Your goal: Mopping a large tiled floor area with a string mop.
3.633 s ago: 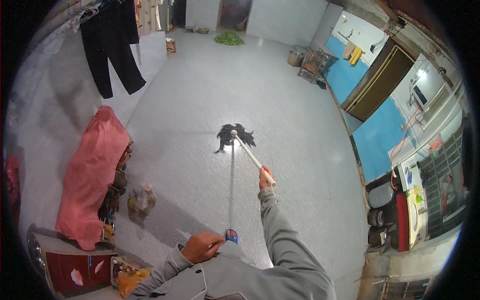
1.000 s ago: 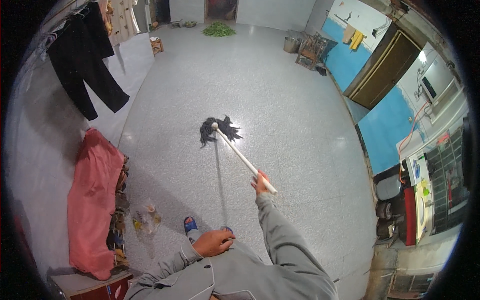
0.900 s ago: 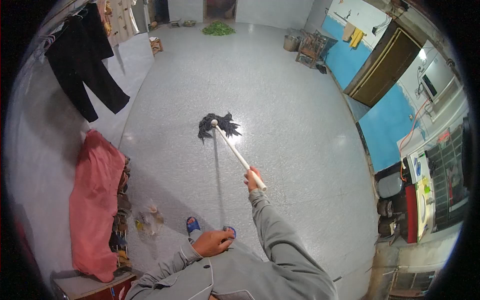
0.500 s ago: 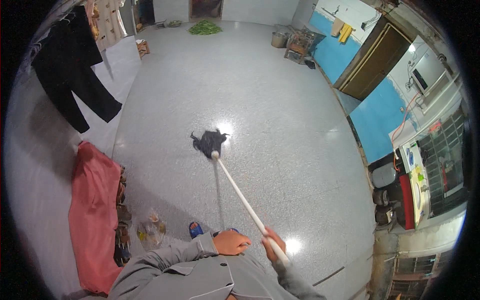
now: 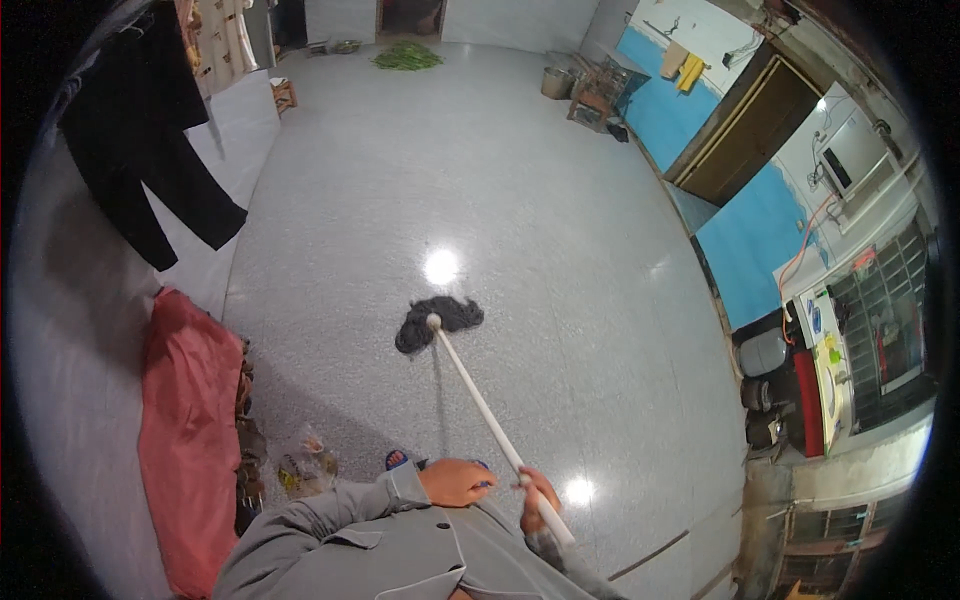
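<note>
A mop with a long white handle [image 5: 482, 405] slants across the floor in front of me. Its dark strands [image 5: 458, 315] lie on the floor, spread out sideways around the round white joint. My right hand [image 5: 538, 500] is wrapped round the handle close to its upper end. In front of my jacket, apart from the mop, my left hand [image 5: 456, 483] is curled into a loose fist with nothing visible in it. A blue sandal [image 5: 397, 459] on my foot shows just beyond the left sleeve.
At the left, a pink-red cloth [image 5: 190, 430] covers a rack of shoes, beside a clear plastic bag [image 5: 308, 465]. Black trousers [image 5: 145, 140] hang above. Green leafy stalks [image 5: 407, 56] lie far ahead; a metal pot [image 5: 557, 82] stands far right. A counter [image 5: 832, 385] lines the right side.
The mop head has come nearer to me and a little right, and its strands now spread sideways. My right hand has shifted slightly left; my left hand stays almost in place.
</note>
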